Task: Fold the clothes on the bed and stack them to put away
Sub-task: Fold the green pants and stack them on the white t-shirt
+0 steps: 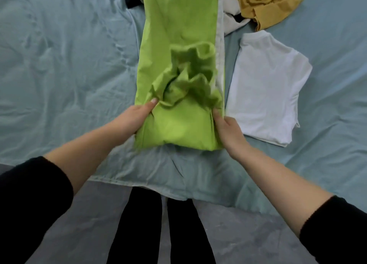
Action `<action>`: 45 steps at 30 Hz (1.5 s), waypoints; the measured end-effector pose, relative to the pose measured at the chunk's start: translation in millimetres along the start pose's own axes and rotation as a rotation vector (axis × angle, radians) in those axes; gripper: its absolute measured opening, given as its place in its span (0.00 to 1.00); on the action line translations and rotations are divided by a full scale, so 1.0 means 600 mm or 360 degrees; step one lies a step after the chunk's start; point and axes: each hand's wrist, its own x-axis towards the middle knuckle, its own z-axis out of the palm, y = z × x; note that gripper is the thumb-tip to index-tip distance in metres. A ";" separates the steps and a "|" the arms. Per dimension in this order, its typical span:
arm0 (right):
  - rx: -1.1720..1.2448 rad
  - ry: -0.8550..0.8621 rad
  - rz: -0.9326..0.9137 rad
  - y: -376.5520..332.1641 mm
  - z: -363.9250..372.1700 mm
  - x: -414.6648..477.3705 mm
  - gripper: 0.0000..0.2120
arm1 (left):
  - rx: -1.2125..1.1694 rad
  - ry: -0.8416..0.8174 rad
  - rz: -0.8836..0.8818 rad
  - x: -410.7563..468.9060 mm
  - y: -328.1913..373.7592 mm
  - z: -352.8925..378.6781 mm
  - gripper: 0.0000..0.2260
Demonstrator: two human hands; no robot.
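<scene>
Worn items, head view.
Left sleeve [29, 200]: black, long, plain. The cuff ends partway up the forearm, and its edge is soft and slightly fuzzy, knit-like.
Right sleeve [335, 232]: same black fabric, same fuzzy cuff edge, also ending short of the wrist.
Left grip [137, 114]: bare, thumbnail trimmed short.
Right grip [228, 128]: bare.
Trouser legs [139, 224]: two, black, close-fitting, plain. Weave too dark to make out.

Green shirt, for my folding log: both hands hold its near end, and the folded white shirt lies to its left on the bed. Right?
The head view shows the folded white shirt to the right of the green shirt, not its left. The left hand and right hand do hold its near end on the bed.
</scene>
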 end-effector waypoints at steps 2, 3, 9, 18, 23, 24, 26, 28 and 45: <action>0.0163 0.0090 0.0172 -0.009 0.010 0.033 0.25 | -0.0216 0.0128 -0.0041 0.030 0.013 -0.002 0.22; 0.0213 0.0106 0.0238 -0.004 0.015 0.045 0.24 | -0.0246 0.0189 -0.0061 0.043 0.006 0.000 0.25; 0.0199 0.0098 0.0174 0.055 0.023 0.035 0.22 | 0.0056 0.0370 0.0002 0.031 -0.050 0.047 0.31; -0.0288 -0.0136 0.0084 0.159 0.056 -0.058 0.10 | 0.0566 0.0381 -0.0045 -0.050 -0.192 0.101 0.16; -0.0018 -0.0213 0.0204 0.164 0.053 -0.089 0.12 | 0.0441 0.0300 -0.0093 -0.097 -0.204 0.105 0.21; 0.0055 -0.0178 0.0179 0.151 0.050 -0.082 0.15 | 0.0496 0.0334 -0.0066 -0.096 -0.189 0.106 0.26; 0.0127 -0.0085 0.0078 0.116 0.047 -0.057 0.20 | 0.0554 0.0431 0.0024 -0.080 -0.154 0.113 0.36; 0.0084 0.0030 -0.0023 0.079 0.050 -0.022 0.21 | 0.0525 0.0505 0.0122 -0.053 -0.118 0.123 0.42; -0.0022 0.0449 -0.0330 -0.042 0.027 0.104 0.28 | 0.1087 0.0670 0.0309 0.008 -0.028 0.206 0.34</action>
